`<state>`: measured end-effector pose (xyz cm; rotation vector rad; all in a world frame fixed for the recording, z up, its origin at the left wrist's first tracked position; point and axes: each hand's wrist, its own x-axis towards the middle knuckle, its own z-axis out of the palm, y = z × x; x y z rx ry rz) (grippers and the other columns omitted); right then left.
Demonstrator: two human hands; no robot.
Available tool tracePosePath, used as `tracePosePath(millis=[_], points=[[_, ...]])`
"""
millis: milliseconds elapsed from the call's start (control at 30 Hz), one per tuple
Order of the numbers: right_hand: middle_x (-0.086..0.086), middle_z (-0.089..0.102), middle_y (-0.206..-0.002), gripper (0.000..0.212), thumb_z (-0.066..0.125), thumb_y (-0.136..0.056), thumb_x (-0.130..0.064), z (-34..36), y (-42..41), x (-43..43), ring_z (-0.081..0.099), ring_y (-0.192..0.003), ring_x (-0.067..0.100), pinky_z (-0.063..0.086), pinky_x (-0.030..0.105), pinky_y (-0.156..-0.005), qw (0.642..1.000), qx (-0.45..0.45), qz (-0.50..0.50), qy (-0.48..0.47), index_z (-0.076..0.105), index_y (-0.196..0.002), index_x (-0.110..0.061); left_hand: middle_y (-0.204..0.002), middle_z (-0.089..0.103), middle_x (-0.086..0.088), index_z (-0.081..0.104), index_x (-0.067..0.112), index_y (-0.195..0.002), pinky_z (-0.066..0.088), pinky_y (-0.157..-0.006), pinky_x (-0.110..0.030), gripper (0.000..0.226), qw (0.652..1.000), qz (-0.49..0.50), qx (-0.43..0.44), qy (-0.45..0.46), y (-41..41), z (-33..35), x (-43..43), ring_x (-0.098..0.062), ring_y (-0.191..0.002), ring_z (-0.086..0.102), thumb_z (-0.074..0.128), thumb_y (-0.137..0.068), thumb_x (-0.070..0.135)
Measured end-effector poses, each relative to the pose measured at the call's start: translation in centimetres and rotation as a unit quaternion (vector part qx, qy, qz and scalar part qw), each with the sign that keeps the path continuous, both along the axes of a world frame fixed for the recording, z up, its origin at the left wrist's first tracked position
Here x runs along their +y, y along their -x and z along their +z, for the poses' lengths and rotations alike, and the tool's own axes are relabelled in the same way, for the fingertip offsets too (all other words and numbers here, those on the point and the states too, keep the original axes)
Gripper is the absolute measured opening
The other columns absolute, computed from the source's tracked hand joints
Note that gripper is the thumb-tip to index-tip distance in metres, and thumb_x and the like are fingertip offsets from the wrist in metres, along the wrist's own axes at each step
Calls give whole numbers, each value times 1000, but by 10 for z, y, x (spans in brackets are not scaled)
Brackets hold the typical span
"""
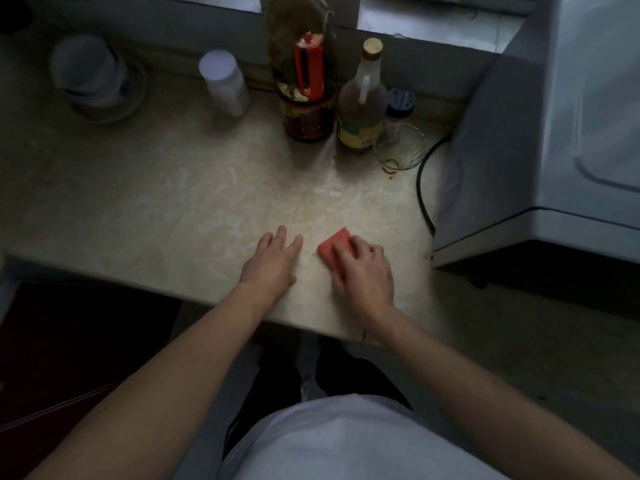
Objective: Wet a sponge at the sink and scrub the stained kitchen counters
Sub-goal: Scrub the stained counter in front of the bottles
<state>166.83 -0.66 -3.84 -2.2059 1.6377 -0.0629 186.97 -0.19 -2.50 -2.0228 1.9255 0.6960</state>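
Observation:
A red sponge [333, 249] lies flat on the beige marbled counter [180, 202], near its front edge. My right hand [363, 275] presses on the sponge's near half, fingers curled over it. My left hand [273, 261] rests flat on the counter just left of the sponge, fingers spread, holding nothing. Wet smears and pale streaks cover the counter between the sponge and the bottles. A brown stain ring [389, 168] marks the counter by the glass.
At the back stand a dark sauce bottle with a red cap [308, 98], a pale bottle [362, 109], a shaker [400, 105], a glass [400, 147], a white jar [225, 83] and stacked bowls [97, 77]. A white appliance [554, 133] and black cable [424, 188] border the right.

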Motion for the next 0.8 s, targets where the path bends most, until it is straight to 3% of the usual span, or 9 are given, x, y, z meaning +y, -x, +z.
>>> tracePosePath(millis=[100,200,333,567,667,800], points=[[7,45,-151,52,58,-89,-42,-7,-12,44,46,-119,35,48,45,-97,996,-10,84,-11,50,-140,-32,-164,9,-3,22,27,-155,32,-115,-41,83,999,-36,16,11,-21,1,-2,-28,-147,17,67,-86,13],[9,45,-149,54,59,-89,-40,-13,-16,61,45,-121,37,48,47,-98,985,-37,169,-17,50,-141,-30,-163,13,-7,28,24,-152,36,-113,-44,75,1000,-5,10,27,-39,1,4,-28,-147,21,65,-87,12],[9,48,-146,59,68,-82,-30,-14,-14,61,46,-120,37,48,47,-96,972,-59,228,-9,54,-139,-29,-161,14,-12,29,20,-148,37,-111,-47,75,996,83,-22,20,-47,2,16,-34,-145,20,69,-87,28],[7,51,-143,56,72,-83,-33,-26,-15,64,51,-115,34,49,43,-88,955,-70,287,38,58,-137,-28,-162,7,-11,15,23,-154,37,-109,-48,91,994,97,-41,13,-46,4,9,-35,-146,13,73,-84,30],[6,51,-144,62,75,-80,-36,-26,-14,43,51,-118,34,50,44,-91,974,-36,217,57,55,-139,-29,-162,5,-12,11,25,-155,35,-111,-49,97,994,103,-42,4,-47,1,5,-37,-146,12,76,-82,29],[8,53,-143,51,65,-88,-39,-16,-8,-18,51,-118,35,48,45,-93,996,-18,47,72,57,-137,-26,-163,3,-13,8,24,-156,31,-114,-49,99,993,110,-38,-13,-47,-3,1,-39,-147,10,76,-83,25]])
